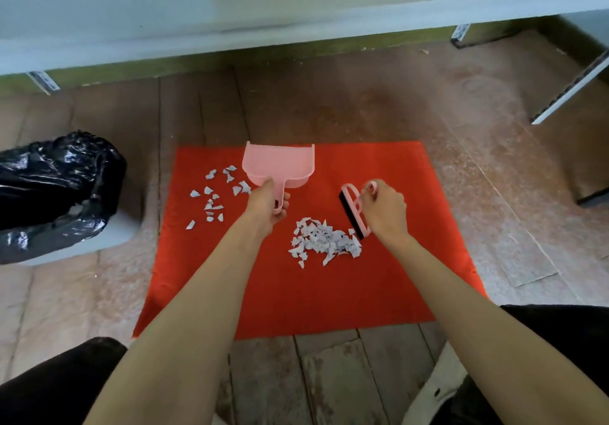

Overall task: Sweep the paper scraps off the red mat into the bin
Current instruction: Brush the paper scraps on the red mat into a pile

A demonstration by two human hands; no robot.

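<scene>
- Gripping both tools: the left hand has its fingers curled round the handle of the pink plastic dustpan, and the right hand is closed round the loop handle of the pink hand brush with the black bristle strip.
- White torn paper scraps lie on the red rectangular mat: a tight heap at its middle touches the bristles, and a loose scatter sits toward the left edge, beside the pan.
- They look thin and feather-light, likely to flutter or slip under the pan's lip, so low, short strokes should suit them better than pinching.
- The dustpan, stiff and light by its looks, sits near the far edge; no scraps show inside it.
- The grey bin lined with a black plastic bag stands on the floor, well off the left edge; its contents can't be made out.
</scene>
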